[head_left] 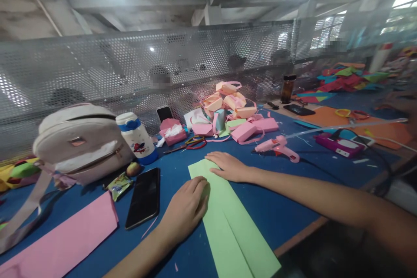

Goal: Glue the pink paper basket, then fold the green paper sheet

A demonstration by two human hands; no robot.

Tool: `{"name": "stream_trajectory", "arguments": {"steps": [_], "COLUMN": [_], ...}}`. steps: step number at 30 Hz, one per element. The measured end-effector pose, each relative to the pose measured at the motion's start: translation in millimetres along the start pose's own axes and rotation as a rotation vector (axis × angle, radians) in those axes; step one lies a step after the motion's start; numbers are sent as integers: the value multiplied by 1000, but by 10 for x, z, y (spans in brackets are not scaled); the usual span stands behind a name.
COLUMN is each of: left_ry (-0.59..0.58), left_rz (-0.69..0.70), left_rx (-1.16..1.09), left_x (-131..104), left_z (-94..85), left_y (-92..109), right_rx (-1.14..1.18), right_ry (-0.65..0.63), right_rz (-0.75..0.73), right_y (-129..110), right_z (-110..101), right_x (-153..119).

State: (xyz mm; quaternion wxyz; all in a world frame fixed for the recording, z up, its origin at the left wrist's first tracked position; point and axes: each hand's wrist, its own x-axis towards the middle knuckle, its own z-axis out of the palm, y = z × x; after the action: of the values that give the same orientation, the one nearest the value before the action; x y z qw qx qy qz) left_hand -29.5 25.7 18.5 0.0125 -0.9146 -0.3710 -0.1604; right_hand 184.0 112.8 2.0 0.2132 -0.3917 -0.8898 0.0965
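A folded sheet of light green paper (228, 208) lies lengthwise on the blue tabletop, with a long crease or overlapping flap running down it. My left hand (187, 206) is closed at its left edge, the fingers curled and pressed against the paper; the fingertips are partly hidden. Across the far end of the sheet rests my right hand (228, 167), flat with its fingers stretched out to the left. A black phone (143, 198) lies left of my left hand. Beyond my right hand is a pink glue gun (278, 147) on its side.
Pink paper (71, 239) lies at the front left. A pale backpack (83, 139), a bottle (138, 139), scissors (192, 142) and piled paper boxes (228, 104) stand along the perforated metal divider (124, 61). A purple power strip (339, 145) and cables lie at right.
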Motion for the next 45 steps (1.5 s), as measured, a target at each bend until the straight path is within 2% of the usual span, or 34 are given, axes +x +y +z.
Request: {"name": "stream_trajectory", "arguments": {"steps": [9,17,20,22,23,26,28,31,33,37,41,43,45], "left_ry": [-27,-65,-112,-179,-175,-164,-106,1,21,-93,-252,-264,-247], "left_rz": [-63,-153,-220,-280,-286,-155,-18,126,135,30,-209,-313,-348], "left_rx": [-107,-247,-287,-302,-274,-173,-89,58,95,-20,-215,-314,-383], "left_x": [24,84,-10,-167,-261,-503,-559,-487,-410,-354,-389,-394,-383], "left_z": [-139,-305,-420,-466,-476,-480,-477,-458,-428,-375,-377,-380,-375], "left_y": [-102,-110,-67,-21,9,128,212,285,293,270,239,212,176], "right_rx": [122,201,146,99,84,70,4,-86,-104,-141,-154,-182,-218], "right_ry": [97,37,78,92,89,49,24,-63,-148,-273,-288,-283,-278], "right_rz": [79,101,165,204,211,181,60,-144,-230,-245,-205,-176,-141], "right_y": [31,-10,-49,-73,-82,-95,-105,-160,-228,-358,-377,-354,-322], "right_z": [-116,-262,-367,-455,-503,-649,-729,-788,-781,-717,-657,-618,-561], "right_x": [-31,-8,-135,-294,-388,-661,-786,-858,-857,-825,-776,-741,-702]}}
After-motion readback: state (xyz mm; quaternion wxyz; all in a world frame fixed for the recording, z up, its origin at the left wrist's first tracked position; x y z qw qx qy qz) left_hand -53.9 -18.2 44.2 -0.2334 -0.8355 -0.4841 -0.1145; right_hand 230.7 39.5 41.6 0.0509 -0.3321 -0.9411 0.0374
